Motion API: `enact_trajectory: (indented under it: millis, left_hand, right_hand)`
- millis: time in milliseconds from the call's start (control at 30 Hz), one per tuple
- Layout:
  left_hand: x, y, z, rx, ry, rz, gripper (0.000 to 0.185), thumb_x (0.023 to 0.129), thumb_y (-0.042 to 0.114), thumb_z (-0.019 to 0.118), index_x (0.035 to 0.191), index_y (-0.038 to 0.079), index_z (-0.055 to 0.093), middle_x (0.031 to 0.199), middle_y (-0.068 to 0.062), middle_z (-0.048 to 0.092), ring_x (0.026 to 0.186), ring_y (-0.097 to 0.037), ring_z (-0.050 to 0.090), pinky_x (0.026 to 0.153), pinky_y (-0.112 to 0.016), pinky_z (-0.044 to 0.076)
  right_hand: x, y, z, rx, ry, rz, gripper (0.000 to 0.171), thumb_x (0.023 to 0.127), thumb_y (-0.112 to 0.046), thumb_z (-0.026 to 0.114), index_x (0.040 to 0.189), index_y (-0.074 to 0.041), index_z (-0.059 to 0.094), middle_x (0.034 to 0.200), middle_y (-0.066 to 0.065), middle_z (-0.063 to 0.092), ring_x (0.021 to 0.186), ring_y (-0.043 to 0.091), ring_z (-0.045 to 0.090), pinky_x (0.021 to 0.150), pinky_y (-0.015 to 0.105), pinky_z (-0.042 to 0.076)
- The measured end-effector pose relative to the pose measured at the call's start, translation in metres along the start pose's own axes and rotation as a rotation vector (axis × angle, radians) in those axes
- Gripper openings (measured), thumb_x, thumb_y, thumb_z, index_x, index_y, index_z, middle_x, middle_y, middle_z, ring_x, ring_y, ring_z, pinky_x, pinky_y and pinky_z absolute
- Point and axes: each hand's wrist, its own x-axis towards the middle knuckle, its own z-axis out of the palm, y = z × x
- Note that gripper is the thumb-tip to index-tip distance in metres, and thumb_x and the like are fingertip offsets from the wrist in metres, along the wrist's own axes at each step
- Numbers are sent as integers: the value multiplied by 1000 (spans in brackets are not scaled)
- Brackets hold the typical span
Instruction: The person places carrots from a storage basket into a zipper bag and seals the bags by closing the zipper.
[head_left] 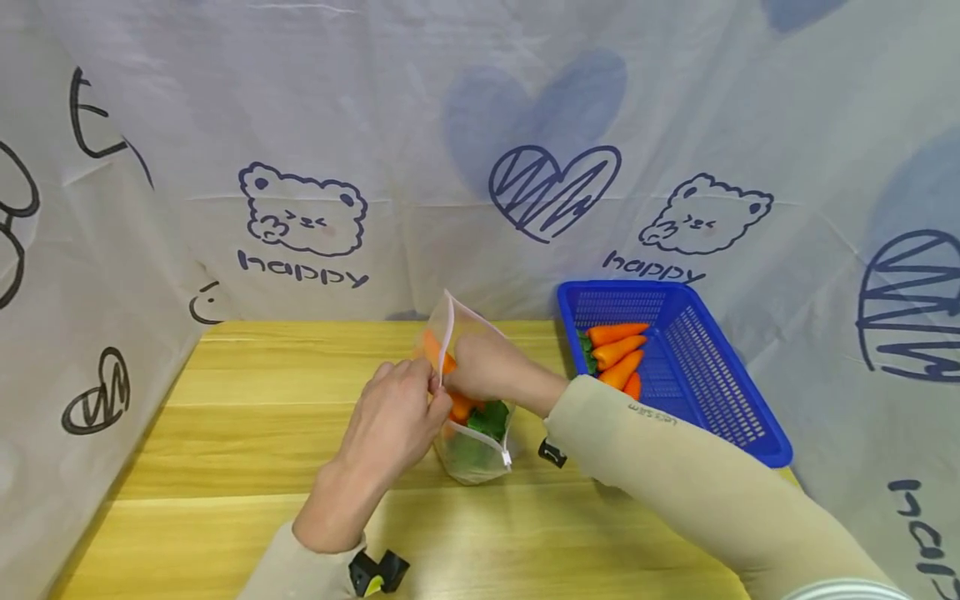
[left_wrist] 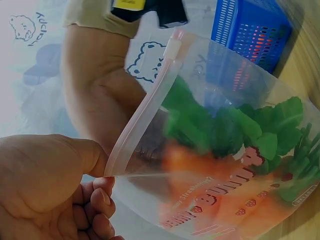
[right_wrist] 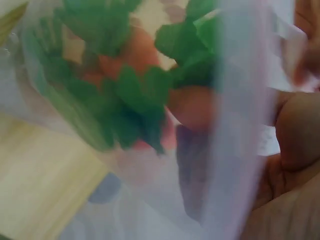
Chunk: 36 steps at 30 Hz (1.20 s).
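A clear zip bag [head_left: 470, 458] with pink-white edging stands on the table, its mouth spread wide. Inside it are orange toy-like carrots [left_wrist: 225, 205] with green leafy tops [left_wrist: 235, 125]. My left hand [head_left: 397, 412] pinches the bag's edge between thumb and curled fingers. Through the mouth reaches my right hand [head_left: 483, 367], its fingers curled at an orange carrot [head_left: 437, 350] in the bag. Bag film and leaves partly hide those fingertips. A white slider [head_left: 506, 457] sits at the near end of the zip.
A blue plastic basket [head_left: 738, 358] stands to the right, with several carrots [head_left: 618, 350] along its left side. The wooden table [head_left: 262, 417] meets a printed cloth wall [head_left: 420, 167] at the back. My right forearm crosses in front of the basket.
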Motion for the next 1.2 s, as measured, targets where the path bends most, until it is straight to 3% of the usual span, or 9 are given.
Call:
enact_trajectory:
  millis: [67, 200, 367, 567, 667, 767, 833, 1033, 1200]
  left_hand:
    - [0, 1, 0, -2, 7, 6, 12, 91, 12, 63, 81, 10, 57, 72, -2, 53, 69, -24, 45, 65, -34, 39]
    - [-1, 0, -1, -8, 15, 3, 12, 91, 12, 63, 81, 11, 58, 72, -1, 55, 69, -24, 46, 65, -33, 40]
    - [-2, -1, -4, -10, 9, -25, 11, 93, 13, 62, 82, 11, 60, 75, -2, 58, 71, -25, 48, 65, -34, 41]
    - [-4, -5, -12, -8, -14, -107, 12, 93, 15, 59, 83, 11, 62, 78, -3, 61, 79, -27, 53, 71, -37, 43]
    - [-4, -7, -15, 2, -18, -136, 13, 93, 15, 57, 83, 11, 62, 77, -3, 60, 80, -28, 54, 72, -39, 43]
    - [-3, -9, -17, 9, -33, -156, 14, 94, 17, 57, 81, 11, 61, 75, -3, 58, 78, -28, 53, 71, -38, 42]
    - [-2, -10, -20, 8, -41, -166, 16, 94, 17, 56, 80, 11, 59, 74, -4, 57, 77, -28, 52, 69, -37, 40]
    - [11, -3, -47, 15, -10, -177, 21, 95, 18, 51, 75, 11, 55, 71, -5, 52, 76, -30, 53, 66, -37, 38]
    - [24, 17, -72, 6, 51, -136, 23, 94, 17, 48, 71, 13, 49, 71, -6, 47, 74, -29, 49, 64, -37, 36]
  right_hand:
    - [0, 2, 6, -53, 16, -6, 36, 92, -28, 72, 62, -14, 58, 51, -5, 51, 48, 12, 51, 52, 24, 41]
    - [-5, 2, 8, -79, 36, 17, 45, 98, -27, 65, 56, -16, 55, 49, -6, 50, 45, 11, 50, 50, 25, 40]
    - [-23, 4, -6, -69, 165, 60, 36, 103, -27, 61, 70, -15, 57, 57, -4, 50, 49, 15, 51, 49, 29, 40]
    - [-45, 22, -22, -191, 400, 99, 34, 94, -45, 72, 86, -14, 62, 76, 2, 61, 65, 23, 59, 49, 37, 45]
    - [-51, 33, -21, -238, 336, 139, 44, 92, -52, 73, 89, -11, 58, 76, 4, 58, 65, 24, 59, 48, 38, 45]
    - [-56, 41, -18, -210, 162, 169, 39, 93, -44, 69, 75, -12, 56, 63, 1, 50, 55, 20, 51, 46, 35, 39]
    - [-58, 43, -17, -154, 110, 157, 35, 94, -36, 66, 68, -16, 54, 58, -4, 46, 51, 16, 46, 47, 32, 36]
    - [-55, 36, -35, -52, 271, 94, 30, 90, -29, 63, 65, -19, 53, 58, -5, 47, 53, 18, 50, 48, 33, 35]
    - [-54, 42, -44, -75, 180, 160, 20, 90, -30, 66, 75, -16, 67, 61, -2, 54, 56, 21, 54, 49, 33, 38]
